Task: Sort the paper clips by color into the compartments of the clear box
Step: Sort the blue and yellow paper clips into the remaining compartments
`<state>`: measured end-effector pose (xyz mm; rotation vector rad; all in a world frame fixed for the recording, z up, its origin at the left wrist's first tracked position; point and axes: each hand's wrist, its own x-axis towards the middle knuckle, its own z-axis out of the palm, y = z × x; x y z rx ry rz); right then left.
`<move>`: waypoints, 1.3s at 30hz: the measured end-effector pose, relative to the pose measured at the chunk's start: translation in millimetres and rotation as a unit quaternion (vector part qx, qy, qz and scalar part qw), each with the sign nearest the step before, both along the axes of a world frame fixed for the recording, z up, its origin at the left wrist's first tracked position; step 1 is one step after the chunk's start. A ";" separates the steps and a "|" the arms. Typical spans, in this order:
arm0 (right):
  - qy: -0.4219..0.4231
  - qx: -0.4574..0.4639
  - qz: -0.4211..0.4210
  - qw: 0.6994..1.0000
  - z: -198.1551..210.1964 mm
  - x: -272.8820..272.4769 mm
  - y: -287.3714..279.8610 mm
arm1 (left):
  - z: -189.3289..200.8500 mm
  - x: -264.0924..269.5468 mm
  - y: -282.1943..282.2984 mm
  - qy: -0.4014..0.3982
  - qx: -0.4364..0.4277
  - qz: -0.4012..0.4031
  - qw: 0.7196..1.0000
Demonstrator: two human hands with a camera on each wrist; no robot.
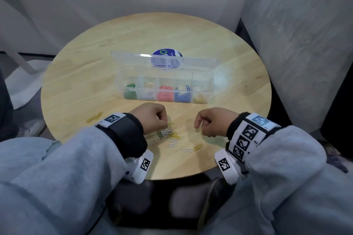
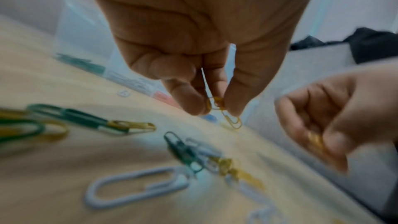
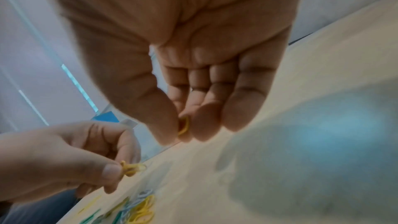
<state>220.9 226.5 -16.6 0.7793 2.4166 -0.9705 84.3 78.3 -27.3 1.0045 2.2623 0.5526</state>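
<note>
A clear box point(image 1: 202, 82) with its lid open stands mid-table; its compartments hold, left to right, green, white, red, blue and yellow clips. Loose green, white and yellow clips point(image 1: 170, 136) lie in a pile near the front edge. My left hand point(image 1: 152, 118) hovers over the pile and pinches yellow clips point(image 2: 224, 111) between thumb and fingertips. My right hand point(image 1: 212, 120) hangs to the right of the pile, thumb and fingers pinching a yellow clip point(image 3: 184, 126).
The round wooden table point(image 1: 95, 66) has two yellow clips point(image 1: 94, 117) at the front left and a white and a yellow clip point(image 1: 192, 149) near the front edge. A blue round sticker point(image 1: 167, 53) lies behind the box. Grey walls stand close at back and right.
</note>
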 end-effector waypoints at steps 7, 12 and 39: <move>0.079 -0.208 -0.246 0.943 -5.9 5.4 -7.4 | 15.4 -17.2 -22.8 -0.227 0.149 0.152 0.950; 0.089 -0.178 -0.249 0.948 -1.7 8.5 -3.9 | 23.2 -16.9 -31.5 -0.336 0.162 0.237 0.897; -0.008 0.005 -0.013 1.000 -15.0 -39.7 -10.1 | 9.9 -22.0 -38.7 0.063 -0.200 0.006 0.978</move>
